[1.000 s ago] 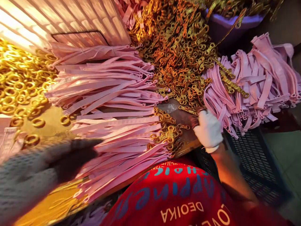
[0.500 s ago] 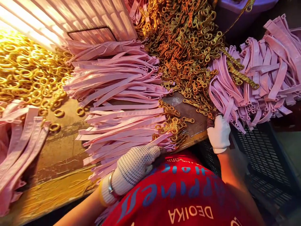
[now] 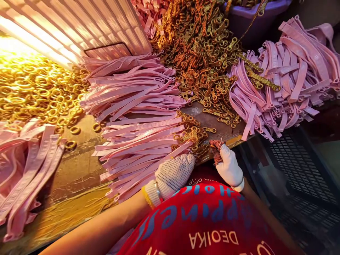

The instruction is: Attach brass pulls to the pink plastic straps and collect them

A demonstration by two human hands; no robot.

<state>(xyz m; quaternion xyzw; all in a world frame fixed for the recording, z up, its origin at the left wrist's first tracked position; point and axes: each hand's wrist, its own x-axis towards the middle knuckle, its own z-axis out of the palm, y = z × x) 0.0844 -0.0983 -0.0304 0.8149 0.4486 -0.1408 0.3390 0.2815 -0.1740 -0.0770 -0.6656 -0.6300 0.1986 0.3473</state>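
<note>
My left hand [image 3: 175,174], in a white knit glove with dark dots, is curled shut at the table's front edge, against the near pile of pink straps [image 3: 143,141]. Its fingertips and whatever they grip are hidden. To its right, my right hand [image 3: 227,165], in a white glove with dark fingertip covers, is closed in a pinch; what it holds is too small to make out. Gold chain-like links [image 3: 195,134] lie at the right ends of the near straps, just above both hands. A larger heap of gold links [image 3: 202,60] spreads behind.
Gold rings [image 3: 45,92] are heaped at left beside more pink straps [image 3: 32,170]. A ribbed, light-coloured basket [image 3: 106,21] stands behind. Another strap pile [image 3: 287,74] lies at right, above a dark plastic crate [image 3: 300,163]. A purple tub [image 3: 257,17] is at the back.
My right hand has moved left from the edge of the gold link heap toward my left hand. The left hand has shifted right along the strap ends. The view has moved slightly.
</note>
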